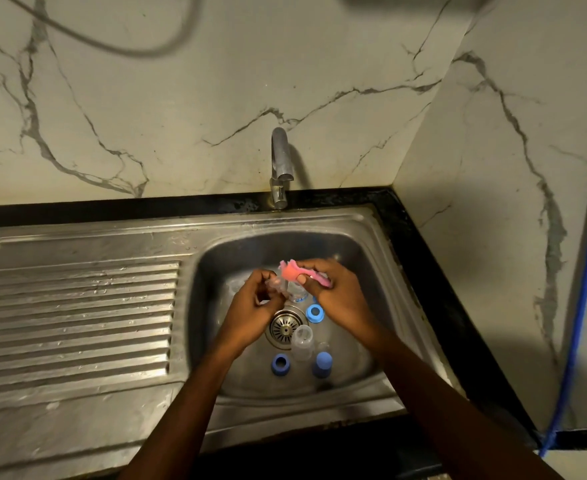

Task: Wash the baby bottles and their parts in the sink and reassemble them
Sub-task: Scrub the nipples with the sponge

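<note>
Over the sink (pixel 382 271), left hand (pixel 255 306) pinches a clear teat (pixel 274 284); right hand (pixel 337 292) grips a pink brush (pixel 295 271).

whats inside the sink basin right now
A drain strainer, a clear bottle lying beside it, a blue ring, a second blue ring and a blue cap. A second bottle shows partly between the left hand and right hand; the basin floor under them is covered.
</note>
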